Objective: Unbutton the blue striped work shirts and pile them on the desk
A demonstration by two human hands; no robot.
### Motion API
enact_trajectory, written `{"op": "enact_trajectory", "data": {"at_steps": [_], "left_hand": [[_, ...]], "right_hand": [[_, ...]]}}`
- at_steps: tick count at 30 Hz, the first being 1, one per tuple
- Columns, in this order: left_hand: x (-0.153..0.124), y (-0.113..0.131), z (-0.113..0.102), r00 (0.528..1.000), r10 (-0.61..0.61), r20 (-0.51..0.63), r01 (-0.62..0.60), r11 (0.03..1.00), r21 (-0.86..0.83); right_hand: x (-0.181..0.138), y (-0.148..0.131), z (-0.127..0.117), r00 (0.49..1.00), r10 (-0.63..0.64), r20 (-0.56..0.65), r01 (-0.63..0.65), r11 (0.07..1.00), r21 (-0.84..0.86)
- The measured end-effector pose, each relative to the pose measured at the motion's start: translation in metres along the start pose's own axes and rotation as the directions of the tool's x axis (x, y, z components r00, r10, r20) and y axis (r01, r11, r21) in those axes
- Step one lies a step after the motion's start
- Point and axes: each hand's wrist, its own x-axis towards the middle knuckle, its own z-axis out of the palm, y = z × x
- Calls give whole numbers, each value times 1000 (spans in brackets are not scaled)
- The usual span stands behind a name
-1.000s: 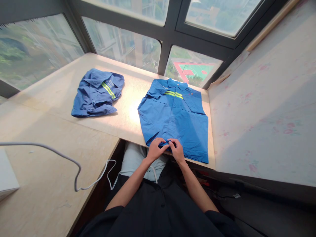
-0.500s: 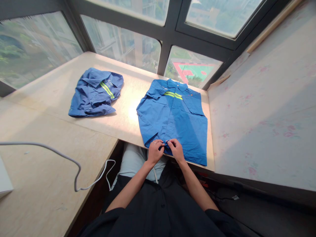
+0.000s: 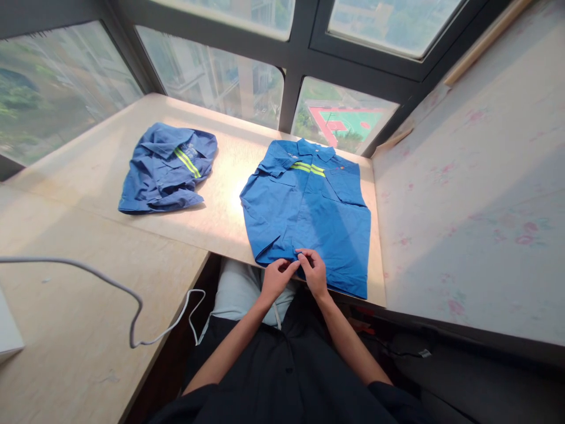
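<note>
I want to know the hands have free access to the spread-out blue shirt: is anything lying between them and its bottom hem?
Nothing visible: the left hand and right hand already pinch the hem of the flat blue shirt.

Table (image 3: 110, 171) bears two shirts (image 3: 309, 218) (one crumpled).

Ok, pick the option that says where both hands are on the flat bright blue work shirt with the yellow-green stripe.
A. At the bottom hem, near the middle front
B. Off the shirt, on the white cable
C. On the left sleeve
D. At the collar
A: the left hand and right hand meet with fingertips pinching the near hem of the flat bright blue work shirt, at its front opening.
</note>
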Motion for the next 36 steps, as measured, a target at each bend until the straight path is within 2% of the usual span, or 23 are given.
{"op": "enact_trajectory", "data": {"at_steps": [3,5,17,21,28,31,34,36], "left_hand": [[5,3,2,992,-122,18,123,969,-216],[8,5,2,987,-161,21,161,949,-272],[12,4,7,995,-103,-18,98,977,-187],[12,1,10,994,-83,-65,71,984,-165],[12,1,13,992,-89,-93,70,980,-184],[13,-2,13,987,-112,-117,92,982,-162],[15,-7,8,962,-218,-167,184,963,-197],[15,-8,3,950,-251,-188,204,950,-239]], "right_hand": [[-1,-2,1,1000,-12,13,12,999,33],[-1,-1,0,999,-14,34,12,999,44],[-1,9,-7,999,27,29,-30,997,72],[-2,6,-7,1000,21,9,-22,995,93],[4,2,-12,996,51,76,-59,993,106],[7,0,-16,987,99,125,-127,962,240],[12,-4,-26,970,213,119,-243,811,532],[18,-7,-36,962,261,83,-249,712,656]]}}
